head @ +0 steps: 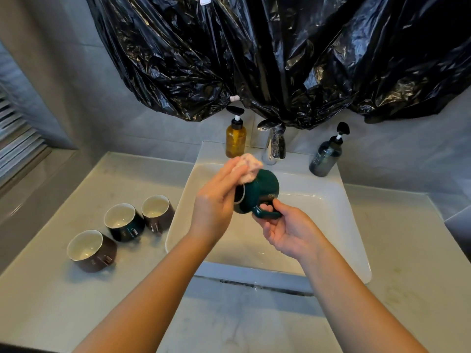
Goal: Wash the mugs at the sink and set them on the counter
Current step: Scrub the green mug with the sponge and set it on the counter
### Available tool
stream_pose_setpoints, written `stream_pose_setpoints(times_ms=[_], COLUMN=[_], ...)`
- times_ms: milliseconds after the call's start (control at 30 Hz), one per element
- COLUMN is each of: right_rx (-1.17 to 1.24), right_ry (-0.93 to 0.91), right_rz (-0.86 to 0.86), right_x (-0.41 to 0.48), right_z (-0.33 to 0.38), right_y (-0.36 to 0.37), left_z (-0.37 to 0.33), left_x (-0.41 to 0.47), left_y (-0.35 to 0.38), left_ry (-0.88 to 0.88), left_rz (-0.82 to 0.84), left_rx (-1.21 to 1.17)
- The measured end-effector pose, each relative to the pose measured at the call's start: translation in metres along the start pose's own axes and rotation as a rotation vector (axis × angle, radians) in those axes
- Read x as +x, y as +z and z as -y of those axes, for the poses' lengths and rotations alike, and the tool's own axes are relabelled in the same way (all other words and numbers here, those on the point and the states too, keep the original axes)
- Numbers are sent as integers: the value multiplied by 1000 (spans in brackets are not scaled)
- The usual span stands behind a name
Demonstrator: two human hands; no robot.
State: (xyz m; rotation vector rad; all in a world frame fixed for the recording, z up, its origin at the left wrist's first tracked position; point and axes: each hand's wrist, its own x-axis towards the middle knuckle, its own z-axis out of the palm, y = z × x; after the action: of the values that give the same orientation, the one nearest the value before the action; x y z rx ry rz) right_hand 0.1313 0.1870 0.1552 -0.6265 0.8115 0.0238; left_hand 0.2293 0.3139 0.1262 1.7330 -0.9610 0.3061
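now the green mug (pixel 260 192) is tipped sideways over the sink (pixel 331 200), right hand (pixel 285 230) gripping its handle, left hand (pixel 219 197) pressing a sponge (pixel 251 166) at its rim. three mugs (pixel 119 225) stand on the table (pixel 63 289) at nine o'clock, seemingly done; this looks the last.

Two bare forearms reach in from the bottom edge, with no sleeves, watch, bracelet or gloves anywhere along them. The left hand (pixel 216 200) and the right hand (pixel 288 230) wear no rings on the fingers that show. Fingernails look short and unpainted, and both hands glisten slightly, as if wet.
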Motion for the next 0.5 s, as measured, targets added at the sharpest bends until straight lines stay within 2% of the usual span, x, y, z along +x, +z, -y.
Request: stream_pose_setpoints(times_ms=[167, 267, 400, 500], right_rx=[-98, -226, -456, -631], right_ry=[-118, -233, -392, -510], right_rz=[-53, -55, -22, -24], right_x=[-9, -9, -2, 2], right_z=[-1, -2, -3, -4], right_y=[-13, -23, -32, -33], left_z=[-37, -38, -43, -46], left_x=[-3, -6, -12, -19], left_y=[27, 35, 36, 31], left_ry=[-447, -778, -1011, -1167], left_rz=[-223, -253, -220, -285], left_rx=[-202, -318, -558, -814])
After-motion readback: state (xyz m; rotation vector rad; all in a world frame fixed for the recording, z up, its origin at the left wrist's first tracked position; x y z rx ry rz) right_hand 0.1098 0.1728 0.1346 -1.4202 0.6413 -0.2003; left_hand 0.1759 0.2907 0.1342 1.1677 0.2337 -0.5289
